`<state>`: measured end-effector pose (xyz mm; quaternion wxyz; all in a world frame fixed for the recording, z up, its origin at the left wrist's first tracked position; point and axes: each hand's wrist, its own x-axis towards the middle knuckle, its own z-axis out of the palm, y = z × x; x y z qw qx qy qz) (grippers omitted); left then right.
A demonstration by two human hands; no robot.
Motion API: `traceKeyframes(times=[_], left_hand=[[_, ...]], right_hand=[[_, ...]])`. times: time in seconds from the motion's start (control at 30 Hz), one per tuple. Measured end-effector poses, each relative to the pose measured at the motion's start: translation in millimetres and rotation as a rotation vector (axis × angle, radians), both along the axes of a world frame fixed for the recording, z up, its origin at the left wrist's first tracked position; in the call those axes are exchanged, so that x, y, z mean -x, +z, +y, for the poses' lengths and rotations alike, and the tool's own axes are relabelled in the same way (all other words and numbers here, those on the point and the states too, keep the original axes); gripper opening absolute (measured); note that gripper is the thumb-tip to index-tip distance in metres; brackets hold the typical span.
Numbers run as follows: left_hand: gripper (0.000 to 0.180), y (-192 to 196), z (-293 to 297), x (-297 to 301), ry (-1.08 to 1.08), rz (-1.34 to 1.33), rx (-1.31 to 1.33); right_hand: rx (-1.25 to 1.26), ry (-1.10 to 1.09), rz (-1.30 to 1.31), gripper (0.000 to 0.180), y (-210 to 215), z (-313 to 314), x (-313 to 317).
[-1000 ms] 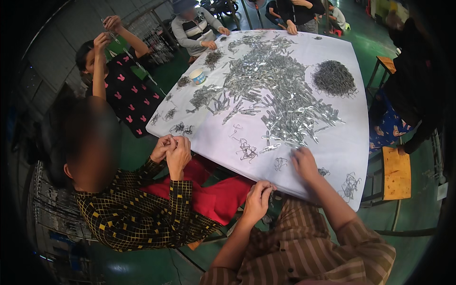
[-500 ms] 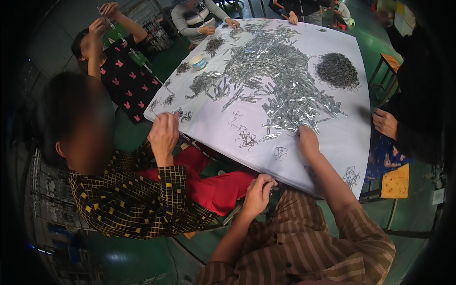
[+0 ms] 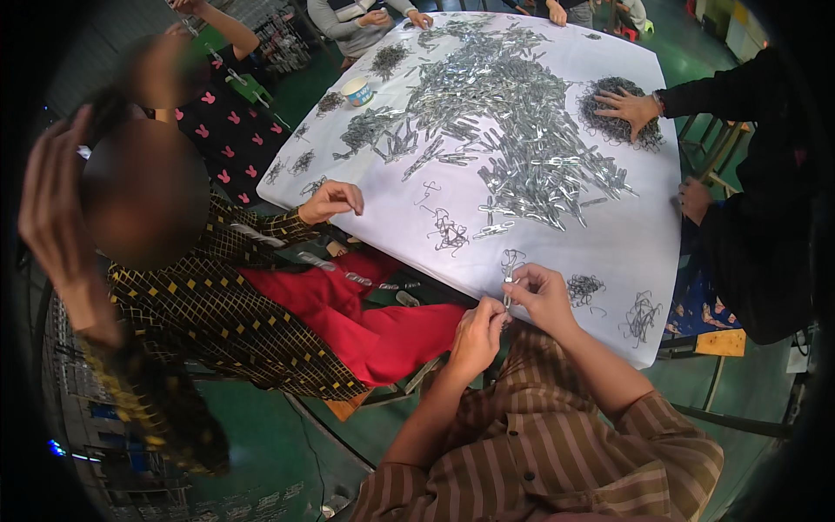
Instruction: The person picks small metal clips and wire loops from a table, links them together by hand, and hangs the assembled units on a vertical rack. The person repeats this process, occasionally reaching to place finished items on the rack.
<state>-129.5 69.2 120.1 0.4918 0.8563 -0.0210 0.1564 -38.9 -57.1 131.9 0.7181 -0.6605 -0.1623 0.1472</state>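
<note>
At the counter's (image 3: pixel 609 252) near edge, your left hand (image 3: pixel 477 335) and right hand (image 3: pixel 541 296) pinched one small metal clip (image 3: pixel 507 293) together; a white cloth covered it, green floor (image 3: pixel 261 426) below.

1 table (image 3: pixel 644 235), 1 cup (image 3: pixel 357 90), 1 dark spring pile (image 3: pixel 619 106)

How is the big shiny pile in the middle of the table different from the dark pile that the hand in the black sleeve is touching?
The big shiny pile is silver-grey, made of straight flat metal pieces, and sprawls across much of the white table. The dark pile is blackish, tangled like thin wire, small and round, near the table's far right edge. A co-worker's hand rests on the dark pile; none rests on the shiny one. Both lie loose on the table.
</note>
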Motion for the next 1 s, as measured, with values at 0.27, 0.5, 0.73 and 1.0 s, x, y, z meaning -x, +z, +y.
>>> traceKeyframes(times=[0.27,0.5,0.73,1.0], left_hand=[[0.008,2,11,4,-0.070,0.165,-0.028],[0.012,2,58,-66,0.407,0.101,-0.467],[0.015,-17,60,-116,0.510,0.181,-0.996],[0.012,-12,68,-121,0.318,0.118,-1.047]], right_hand=[[0.131,-0.090,-0.217,0.012,0,-3,22],[0.147,-0.079,-0.122,0.013,10,-10,33],[0.164,-0.087,-0.172,0.014,-3,-15,34],[0.177,-0.084,-0.171,0.016,-2,-17,31]])
